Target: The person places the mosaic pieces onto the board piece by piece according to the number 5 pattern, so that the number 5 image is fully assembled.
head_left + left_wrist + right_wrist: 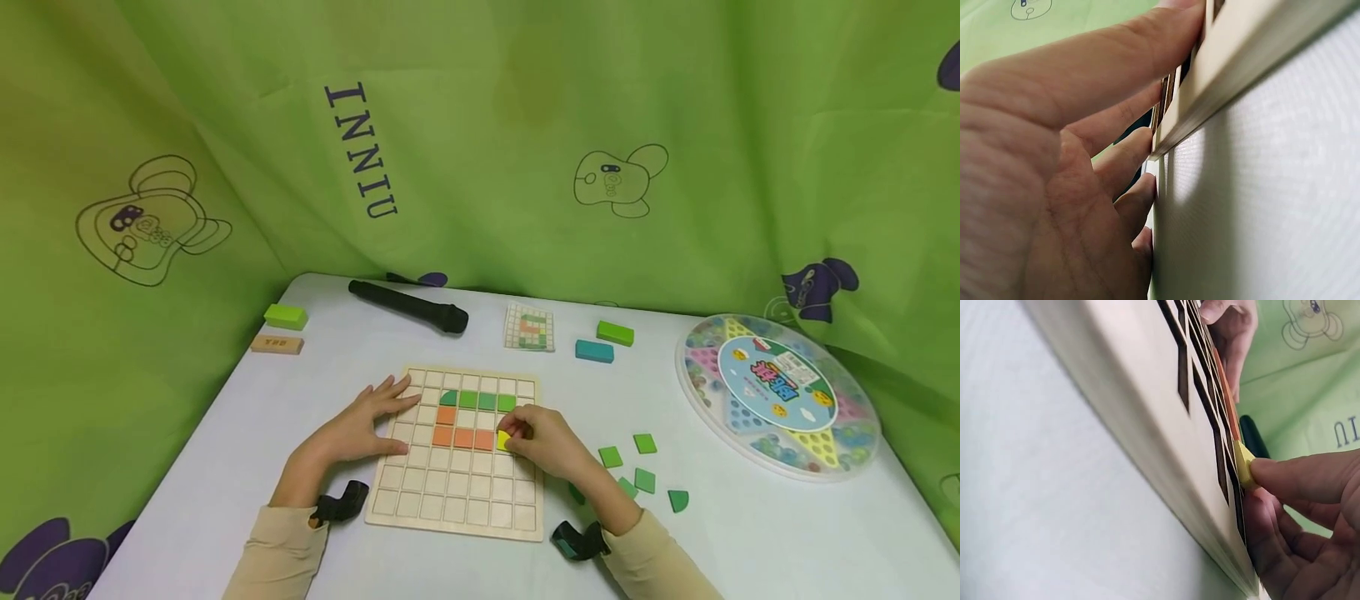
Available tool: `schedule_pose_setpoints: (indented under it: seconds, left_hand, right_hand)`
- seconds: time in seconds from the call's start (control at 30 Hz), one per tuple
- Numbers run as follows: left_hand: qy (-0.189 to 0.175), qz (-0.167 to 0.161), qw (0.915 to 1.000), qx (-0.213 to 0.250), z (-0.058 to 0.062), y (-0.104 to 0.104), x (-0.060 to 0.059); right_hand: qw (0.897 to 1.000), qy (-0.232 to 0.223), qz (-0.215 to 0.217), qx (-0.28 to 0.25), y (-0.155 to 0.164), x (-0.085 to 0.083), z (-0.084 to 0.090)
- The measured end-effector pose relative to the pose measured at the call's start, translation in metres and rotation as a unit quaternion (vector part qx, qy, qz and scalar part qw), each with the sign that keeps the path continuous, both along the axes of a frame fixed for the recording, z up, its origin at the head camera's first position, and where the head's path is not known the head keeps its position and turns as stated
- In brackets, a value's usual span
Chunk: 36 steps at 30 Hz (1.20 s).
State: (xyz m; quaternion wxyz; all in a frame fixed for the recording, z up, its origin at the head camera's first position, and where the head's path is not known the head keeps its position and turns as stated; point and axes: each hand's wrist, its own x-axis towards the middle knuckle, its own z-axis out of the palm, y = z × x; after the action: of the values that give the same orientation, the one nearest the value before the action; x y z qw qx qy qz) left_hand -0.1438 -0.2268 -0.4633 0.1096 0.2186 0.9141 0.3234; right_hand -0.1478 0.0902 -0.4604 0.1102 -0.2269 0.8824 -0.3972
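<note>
A square wooden grid board [457,483] lies on the table. Across its upper part runs a row of green tiles [487,402], the leftmost one with a rounded corner. Below them, orange tiles [462,437] form an L. My right hand [546,442] pinches a yellow tile [1244,464] between thumb and finger, at the right end of the lower orange row. My left hand [362,423] rests on the board's left edge with fingers spread; in the left wrist view its thumb [1116,59] lies along the wooden rim.
Several loose green tiles [645,480] lie right of the board, partly behind my right forearm. Behind the board are a pattern card [529,327], a black microphone [408,307] and blue [595,351] and green blocks [615,333]. A round game box [780,398] stands at right, more blocks [277,344] at left.
</note>
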Motion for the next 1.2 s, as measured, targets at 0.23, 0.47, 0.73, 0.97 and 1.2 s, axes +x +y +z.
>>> schedule_pose_setpoints:
  seconds: [0.23, 0.47, 0.73, 0.97, 1.2]
  left_hand:
    - [-0.001, 0.001, 1.0000, -0.005, -0.001, 0.000, -0.002]
    - [-0.007, 0.000, 1.0000, 0.000, -0.005, 0.000, 0.000]
    - [-0.004, 0.000, 1.0000, -0.002, -0.002, -0.001, -0.002]
    - [-0.009, 0.001, 1.0000, -0.003, -0.001, 0.000, -0.002]
    - [-0.011, 0.006, 0.9999, -0.009, -0.003, 0.000, -0.002]
  right_hand:
    - [1.000, 0.005, 0.002, 0.009, -0.002, 0.001, 0.000]
    - [1.000, 0.011, 0.008, -0.017, 0.016, 0.005, 0.003]
    - [0.999, 0.028, -0.037, 0.003, 0.068, 0.014, 0.009]
    - [0.999, 0.029, -0.008, 0.043, 0.098, 0.024, 0.003]
    - [0.995, 0.062, 0.021, 0.075, 0.099, 0.023, -0.002]
